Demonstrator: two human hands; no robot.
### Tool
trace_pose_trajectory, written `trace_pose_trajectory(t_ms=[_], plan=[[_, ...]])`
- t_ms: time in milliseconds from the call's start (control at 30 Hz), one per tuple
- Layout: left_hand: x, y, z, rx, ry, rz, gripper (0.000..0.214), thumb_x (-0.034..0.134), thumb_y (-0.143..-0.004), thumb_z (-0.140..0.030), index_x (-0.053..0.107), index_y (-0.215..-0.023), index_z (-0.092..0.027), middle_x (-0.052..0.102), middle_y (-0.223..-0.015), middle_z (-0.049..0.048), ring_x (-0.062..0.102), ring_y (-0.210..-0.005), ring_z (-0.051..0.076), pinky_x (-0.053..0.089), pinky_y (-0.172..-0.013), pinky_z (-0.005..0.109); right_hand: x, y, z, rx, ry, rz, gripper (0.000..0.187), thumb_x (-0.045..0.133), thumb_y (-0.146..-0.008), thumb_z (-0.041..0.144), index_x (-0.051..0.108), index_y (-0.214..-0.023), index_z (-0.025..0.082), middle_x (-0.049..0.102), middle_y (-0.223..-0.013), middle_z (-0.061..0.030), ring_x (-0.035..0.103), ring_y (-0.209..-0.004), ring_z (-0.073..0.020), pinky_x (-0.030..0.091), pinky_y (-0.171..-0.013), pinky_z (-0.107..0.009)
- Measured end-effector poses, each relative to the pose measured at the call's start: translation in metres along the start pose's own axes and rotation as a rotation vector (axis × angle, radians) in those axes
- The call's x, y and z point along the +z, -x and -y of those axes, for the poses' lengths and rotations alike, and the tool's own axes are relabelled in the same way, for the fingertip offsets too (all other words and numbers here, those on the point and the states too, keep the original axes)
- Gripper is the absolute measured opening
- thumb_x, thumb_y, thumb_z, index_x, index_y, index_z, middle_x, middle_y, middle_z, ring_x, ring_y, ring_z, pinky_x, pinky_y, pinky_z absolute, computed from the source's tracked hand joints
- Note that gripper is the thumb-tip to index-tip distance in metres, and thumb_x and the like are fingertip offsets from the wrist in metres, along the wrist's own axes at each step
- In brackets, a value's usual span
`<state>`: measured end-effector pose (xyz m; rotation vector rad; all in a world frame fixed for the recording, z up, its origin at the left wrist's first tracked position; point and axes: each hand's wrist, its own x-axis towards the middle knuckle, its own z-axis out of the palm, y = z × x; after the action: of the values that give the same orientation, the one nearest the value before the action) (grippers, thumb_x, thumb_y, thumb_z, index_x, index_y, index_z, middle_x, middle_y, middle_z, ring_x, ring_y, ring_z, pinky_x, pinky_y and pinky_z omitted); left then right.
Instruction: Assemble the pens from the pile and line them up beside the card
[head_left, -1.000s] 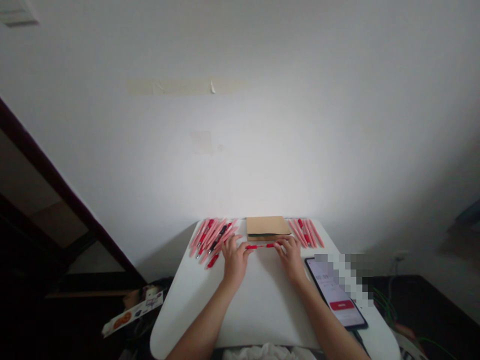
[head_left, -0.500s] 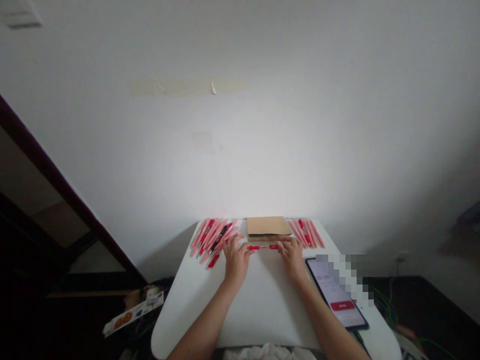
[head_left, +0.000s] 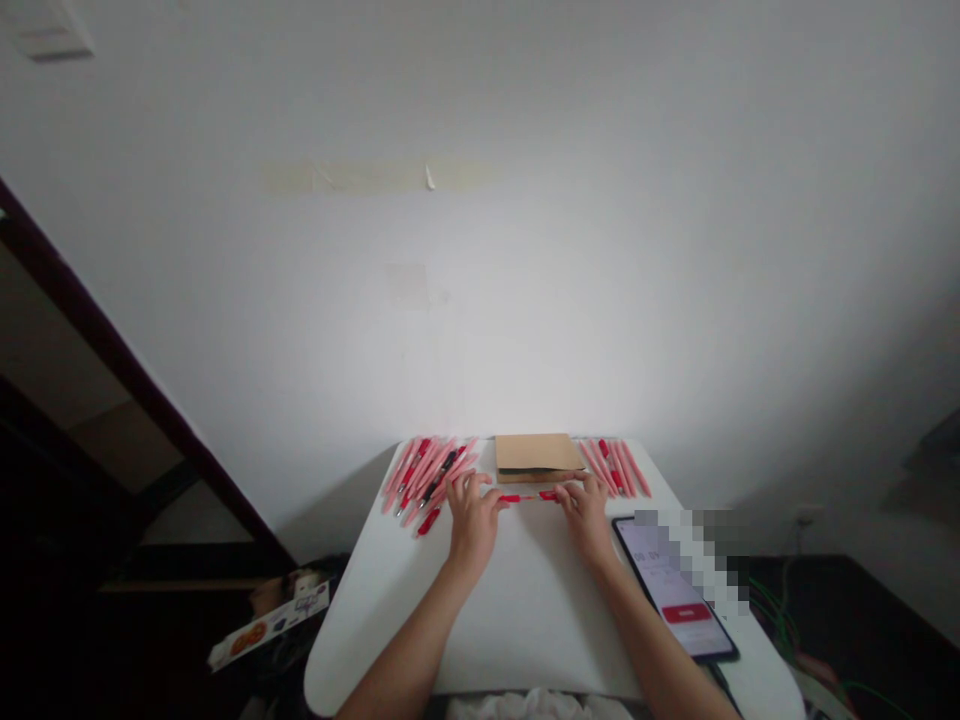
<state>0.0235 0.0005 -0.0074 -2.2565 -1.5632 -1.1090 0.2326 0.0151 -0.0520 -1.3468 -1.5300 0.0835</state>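
Observation:
A red pen (head_left: pixel 529 497) lies crosswise just above the white table (head_left: pixel 517 600), held at both ends. My left hand (head_left: pixel 472 515) pinches its left end and my right hand (head_left: pixel 583 512) pinches its right end. Right behind the pen sits a flat brown cardboard box (head_left: pixel 537 456). A heap of several pink and red pens (head_left: pixel 427 472) lies beside my left hand. A row of several more pink and red pens (head_left: pixel 615 467) lies behind my right hand.
A phone (head_left: pixel 679 590) with a lit screen lies at the table's right edge, close to my right forearm. A white wall rises directly behind the table. A printed packet (head_left: pixel 270 622) lies on the dark floor at the left, and green cables (head_left: pixel 780 625) at the right.
My hands have moved slightly closer together on the pen, so less of it shows between them. The view has shifted a little.

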Motion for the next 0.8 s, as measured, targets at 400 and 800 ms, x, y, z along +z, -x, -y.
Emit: trace_pose_trajectory(t_ms=[400, 800], plan=[[0.0032, 0.0037, 0.0014, -0.054, -0.026, -0.014, 0.003, 0.071, -0.082, -0.025, 0.072, -0.081, -0.023, 0.059, -0.119, 0.0095, 0.049, -0.122, 0.031, 0.025, -0.108, 0.071, -0.0025, -0.0017, 0.0034, -0.065, 0.068, -0.024, 0.040, 0.041, -0.098, 0.053, 0.070, -0.091, 0.025, 0.059, -0.107, -0.0103, 0.048, -0.109, -0.0288, 0.042, -0.094, -0.049], [0.0028, 0.0032, 0.0006, -0.080, 0.003, -0.082, 0.005, 0.075, -0.079, -0.023, 0.076, -0.083, -0.026, 0.061, -0.117, 0.0082, 0.051, -0.121, 0.030, 0.020, -0.113, 0.070, -0.0034, -0.0008, 0.0045, 0.061, -0.010, 0.049, 0.050, 0.036, -0.095, 0.064, 0.065, -0.087, 0.024, 0.060, -0.103, -0.0097, 0.047, -0.106, -0.0284, 0.041, -0.098, -0.049]])
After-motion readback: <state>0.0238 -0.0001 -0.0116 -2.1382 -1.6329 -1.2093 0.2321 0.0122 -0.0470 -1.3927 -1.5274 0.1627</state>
